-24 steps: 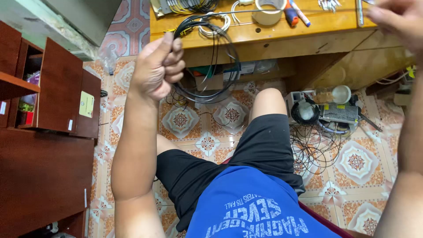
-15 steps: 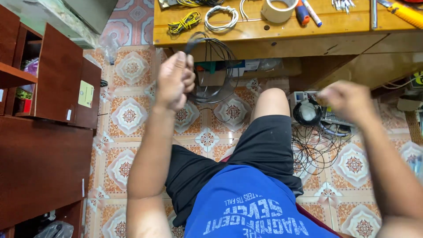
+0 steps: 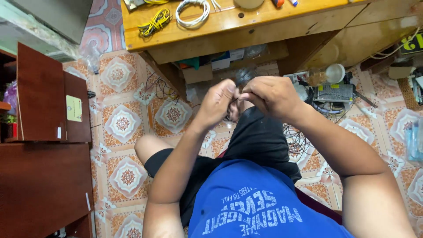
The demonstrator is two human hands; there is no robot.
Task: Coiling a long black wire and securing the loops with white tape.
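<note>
My left hand (image 3: 216, 102) and my right hand (image 3: 269, 94) meet in front of me, above my knees, both closed on a black cable coil (image 3: 241, 77). The coil is blurred and mostly hidden by my fingers; only a dark bunch shows between and just above the hands. I sit in black shorts and a blue shirt, below the wooden workbench (image 3: 246, 26).
On the bench lie a yellow wire bundle (image 3: 154, 22) and a white cable coil (image 3: 192, 12). Boxes sit under it. A dark red cabinet (image 3: 42, 132) stands at the left. Loose wires and a small device (image 3: 335, 91) lie on the tiled floor at the right.
My left hand has come down from the bench edge with the black coil. My right hand swung in from the right and closed on it too. The view has shifted leftward.
</note>
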